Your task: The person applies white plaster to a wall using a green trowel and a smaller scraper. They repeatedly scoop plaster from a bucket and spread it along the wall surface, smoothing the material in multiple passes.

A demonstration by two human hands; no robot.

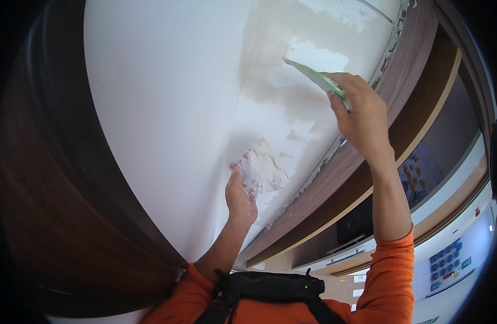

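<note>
My right hand is raised overhead and grips a putty knife with a green handle; its wide blade lies against a white panel where fresh white filler is spread in patches. My left hand is lower and holds a flat plate loaded with white filler, tilted close to the panel. Both arms wear orange sleeves.
Dark brown wooden frame curves round the panel on the left and a brown wooden band on the right, its inner edge smeared with filler. Beyond it are a white wall with coloured posters and a dark strap at my chest.
</note>
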